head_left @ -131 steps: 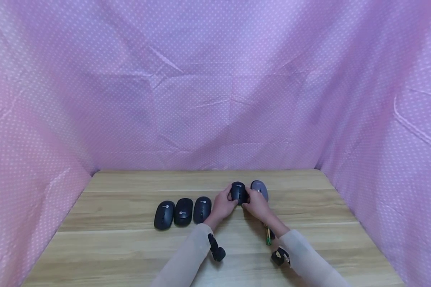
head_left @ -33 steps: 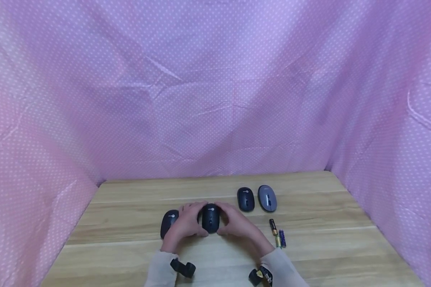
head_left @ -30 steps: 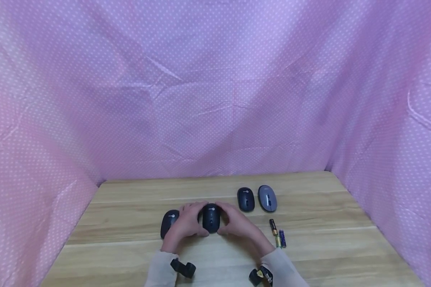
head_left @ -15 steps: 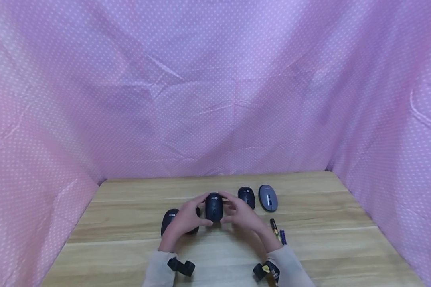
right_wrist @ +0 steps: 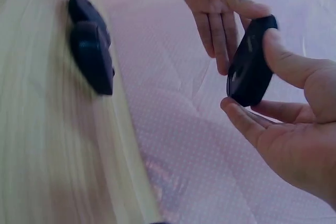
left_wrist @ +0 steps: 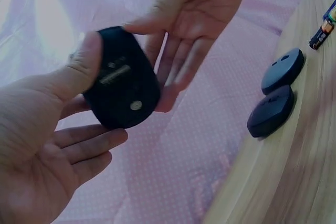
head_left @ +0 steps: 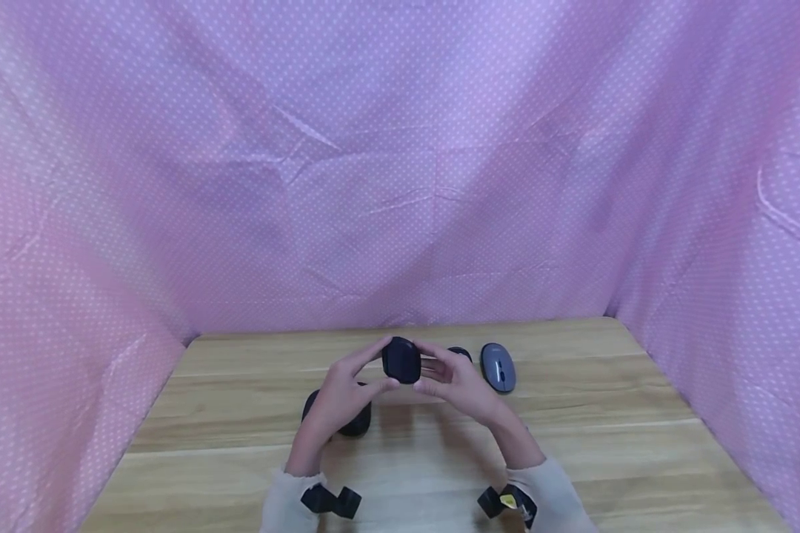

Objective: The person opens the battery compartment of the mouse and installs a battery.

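Observation:
A black computer mouse (head_left: 401, 360) is held up above the wooden table between both hands, tilted up on end. My left hand (head_left: 347, 389) pinches its left side between thumb and fingers, and my right hand (head_left: 463, 385) pinches the right side the same way. The left wrist view shows the underside of the mouse (left_wrist: 123, 82), with a pale label strip and a small round light spot. From the right wrist the mouse (right_wrist: 253, 64) appears nearly edge-on.
Partly behind the left hand lie two black mice (head_left: 356, 422) on the table (head_left: 227, 414). Beyond the right hand are a grey mouse (head_left: 498, 368) and another black mouse (head_left: 461, 352), mostly covered. Batteries (left_wrist: 321, 35) lie at the right. Pink dotted cloth (head_left: 400, 185) hangs around the table.
Both hands first let go of a black mouse at the back beside the grey one, then took hold of another from the left row, raised it off the table and tipped it up.

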`<state>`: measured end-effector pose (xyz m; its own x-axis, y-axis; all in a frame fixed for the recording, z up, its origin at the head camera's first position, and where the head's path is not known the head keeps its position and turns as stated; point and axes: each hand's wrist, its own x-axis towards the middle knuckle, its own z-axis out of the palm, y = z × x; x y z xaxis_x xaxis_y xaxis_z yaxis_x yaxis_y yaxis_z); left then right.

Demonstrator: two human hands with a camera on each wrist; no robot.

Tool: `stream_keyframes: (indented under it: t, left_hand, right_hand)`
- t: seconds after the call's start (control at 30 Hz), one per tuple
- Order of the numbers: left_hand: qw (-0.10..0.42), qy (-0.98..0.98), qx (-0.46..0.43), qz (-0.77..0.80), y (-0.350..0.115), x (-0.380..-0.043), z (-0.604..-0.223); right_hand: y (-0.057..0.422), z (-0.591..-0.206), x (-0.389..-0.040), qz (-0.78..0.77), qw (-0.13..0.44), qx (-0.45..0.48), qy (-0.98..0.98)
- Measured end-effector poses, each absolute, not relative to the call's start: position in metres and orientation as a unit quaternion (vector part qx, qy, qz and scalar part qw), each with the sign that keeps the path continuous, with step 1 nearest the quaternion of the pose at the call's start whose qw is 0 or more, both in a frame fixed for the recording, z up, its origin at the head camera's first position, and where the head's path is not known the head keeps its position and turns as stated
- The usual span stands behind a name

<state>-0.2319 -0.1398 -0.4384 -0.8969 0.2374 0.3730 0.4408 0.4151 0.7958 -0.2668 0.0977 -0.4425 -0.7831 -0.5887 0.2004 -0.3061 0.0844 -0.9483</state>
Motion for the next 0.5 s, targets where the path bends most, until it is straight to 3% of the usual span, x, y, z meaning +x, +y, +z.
stream_keyframes:
  t: [0.5]
  left_hand:
    - [0.209,-0.809,-0.14,-0.53,-0.124,-0.23,-0.44]
  right_hand:
    - [0.087,-0.433,-0.251,-0.64,0.068,-0.244,0.725]
